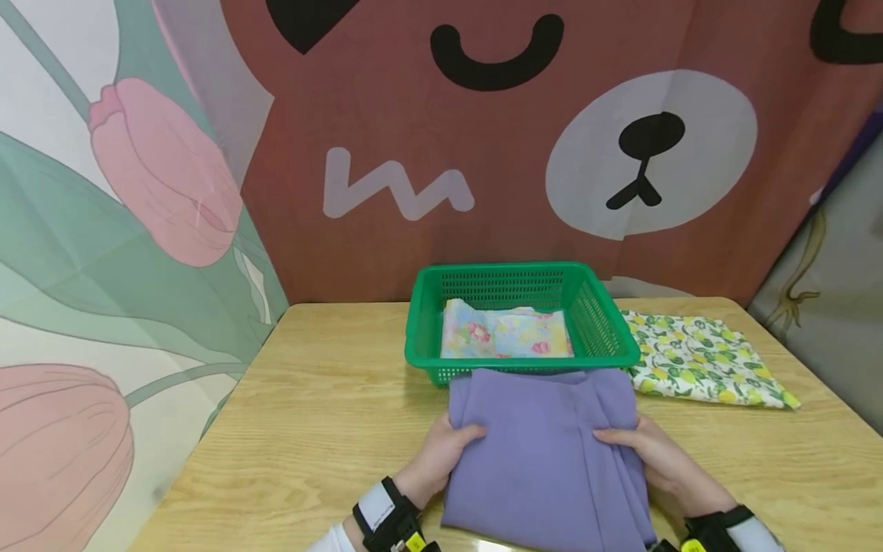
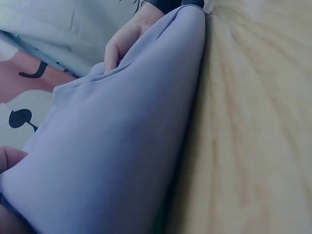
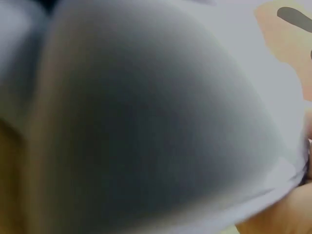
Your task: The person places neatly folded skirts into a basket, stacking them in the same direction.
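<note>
The left hand (image 1: 438,455) and right hand (image 1: 659,458) grip the purple cloth (image 1: 538,460) at its nine and three o'clock sides. Loose folds could slip if only some layers are pinched. At twelve, the green basket (image 1: 517,284) could catch its far edge. Tabletop (image 1: 310,429) gives room at ten; lemon-print cloth (image 1: 700,360) limits two.

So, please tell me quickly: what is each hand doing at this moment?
Left hand: holding the left side of the folded purple cloth, thumb on top.
Right hand: holding the same cloth's right side, thumb on top.
</note>
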A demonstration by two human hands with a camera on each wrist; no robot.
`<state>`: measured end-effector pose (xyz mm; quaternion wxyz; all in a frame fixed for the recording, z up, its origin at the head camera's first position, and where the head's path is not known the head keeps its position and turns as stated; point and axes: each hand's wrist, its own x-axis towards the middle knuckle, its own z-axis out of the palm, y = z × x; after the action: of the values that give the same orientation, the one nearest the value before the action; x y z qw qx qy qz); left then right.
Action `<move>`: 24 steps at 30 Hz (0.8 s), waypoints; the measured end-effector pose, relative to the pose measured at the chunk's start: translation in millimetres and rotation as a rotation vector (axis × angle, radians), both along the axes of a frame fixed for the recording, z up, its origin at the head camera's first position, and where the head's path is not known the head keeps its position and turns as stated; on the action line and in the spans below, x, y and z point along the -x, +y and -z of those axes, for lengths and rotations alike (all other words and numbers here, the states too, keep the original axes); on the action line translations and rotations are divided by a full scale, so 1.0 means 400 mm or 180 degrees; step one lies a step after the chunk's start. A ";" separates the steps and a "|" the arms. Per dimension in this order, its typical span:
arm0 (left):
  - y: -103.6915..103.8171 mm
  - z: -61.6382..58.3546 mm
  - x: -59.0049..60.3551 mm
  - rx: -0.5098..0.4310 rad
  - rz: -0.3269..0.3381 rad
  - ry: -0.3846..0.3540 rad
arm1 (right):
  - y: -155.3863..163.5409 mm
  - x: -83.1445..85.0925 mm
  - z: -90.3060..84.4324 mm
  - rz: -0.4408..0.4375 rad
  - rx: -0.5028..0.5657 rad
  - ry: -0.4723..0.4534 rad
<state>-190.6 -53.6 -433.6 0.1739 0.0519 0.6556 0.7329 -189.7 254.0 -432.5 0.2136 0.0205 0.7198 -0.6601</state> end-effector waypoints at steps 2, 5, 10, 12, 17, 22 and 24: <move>-0.001 -0.001 -0.002 -0.0016 0.0024 0.0032 | 0.006 -0.002 -0.004 -0.0086 0.0018 -0.0004; -0.002 -0.004 -0.002 -0.0062 0.0114 0.0096 | 0.016 -0.003 -0.010 -0.0208 0.0004 0.0015; -0.003 -0.017 -0.004 -0.0036 0.0213 0.0289 | 0.022 -0.003 -0.019 -0.0280 -0.0024 0.0090; -0.005 -0.022 -0.006 0.0011 0.0239 0.0382 | 0.020 -0.002 -0.020 -0.0280 -0.0025 0.0112; -0.009 -0.032 -0.017 0.0130 0.0313 0.0564 | 0.016 -0.004 -0.022 -0.0278 -0.0050 0.0165; -0.015 -0.034 -0.020 0.0146 0.0314 0.0619 | 0.012 -0.008 -0.022 -0.0307 -0.0056 0.0237; -0.019 -0.036 -0.018 0.0145 0.0291 0.0606 | 0.009 -0.008 -0.024 -0.0313 -0.0064 0.0293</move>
<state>-183.3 -61.2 -419.3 0.1452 0.1473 0.6826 0.7009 -186.4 257.6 -422.9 0.2123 -0.0432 0.7356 -0.6418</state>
